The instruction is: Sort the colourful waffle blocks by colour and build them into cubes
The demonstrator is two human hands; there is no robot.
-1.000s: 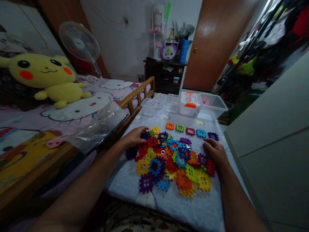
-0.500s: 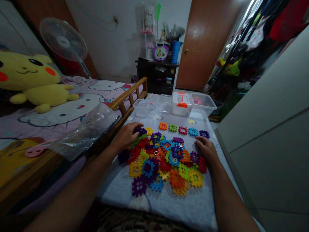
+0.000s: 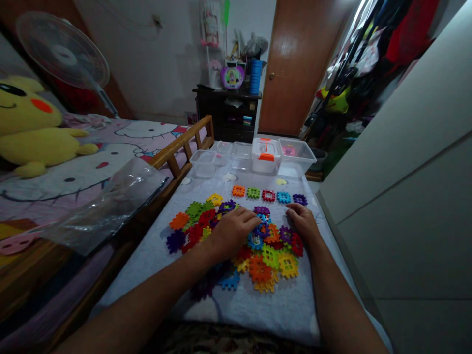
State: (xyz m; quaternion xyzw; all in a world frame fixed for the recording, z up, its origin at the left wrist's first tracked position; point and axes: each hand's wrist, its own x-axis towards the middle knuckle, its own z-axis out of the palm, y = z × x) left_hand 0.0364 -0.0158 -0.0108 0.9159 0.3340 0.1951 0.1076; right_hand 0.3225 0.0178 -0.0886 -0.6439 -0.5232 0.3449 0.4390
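A pile of colourful notched plastic building tiles (image 3: 259, 269) is spread over the cloth-covered table. My left hand (image 3: 236, 228) is over the middle of it, back upward, fingers curved together with their undersides hidden; what they hold cannot be made out. Beside the pile's right edge rests my right hand (image 3: 304, 223), fingers loosely out and no tile visible in them. A purple tile (image 3: 285, 234) and a red tile (image 3: 297, 244) lie close to it. Behind the pile runs a row of single tiles: orange (image 3: 238, 191), green (image 3: 253, 192), red (image 3: 268, 195), blue (image 3: 283, 197) and purple (image 3: 300, 199).
Clear plastic tubs (image 3: 204, 164) and a lidded box with orange clips (image 3: 266, 156) stand at the table's far end. A wooden bed rail (image 3: 180, 147) with a clear plastic bag (image 3: 110, 206) borders the left. A pale cabinet (image 3: 401, 196) lines the right.
My left hand has moved right from the pile's far-left corner to its middle. A purple tile formerly by its fingers no longer shows there. My right hand stays by the pile; the view has turned right.
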